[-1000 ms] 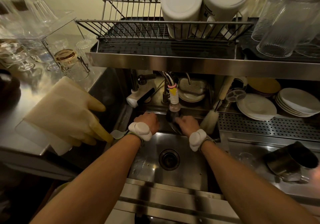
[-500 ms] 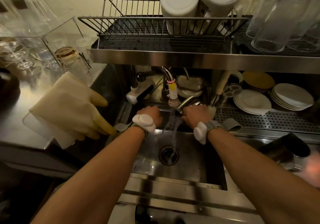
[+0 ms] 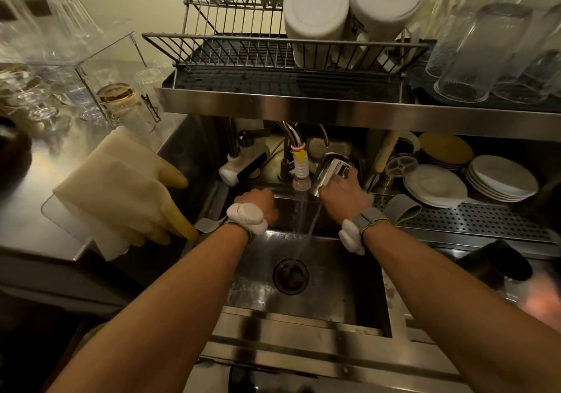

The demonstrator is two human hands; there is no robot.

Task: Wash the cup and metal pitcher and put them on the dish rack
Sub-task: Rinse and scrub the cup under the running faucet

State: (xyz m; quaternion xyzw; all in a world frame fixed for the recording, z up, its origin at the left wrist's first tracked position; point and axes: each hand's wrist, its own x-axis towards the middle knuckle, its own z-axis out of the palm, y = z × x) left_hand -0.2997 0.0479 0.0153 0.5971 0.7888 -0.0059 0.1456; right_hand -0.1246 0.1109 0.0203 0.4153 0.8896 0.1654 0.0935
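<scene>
Pitcher: metal pitcher (image 3: 329,171) tipped beside the tap (image 3: 301,170), water running past it into the sink (image 3: 349,286).
Handling: stiff steel, wet, likely slippery; best held round the body.
Right grip: right hand (image 3: 344,194) wrapped around its lower side.
Left grip: left hand (image 3: 258,201) curled, seemingly empty.
Rack: dish rack (image 3: 273,49) directly above.

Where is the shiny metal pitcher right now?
The metal pitcher is in the right hand, tipped over the sink, just right of the running tap and left of the stacked white plates.
</scene>
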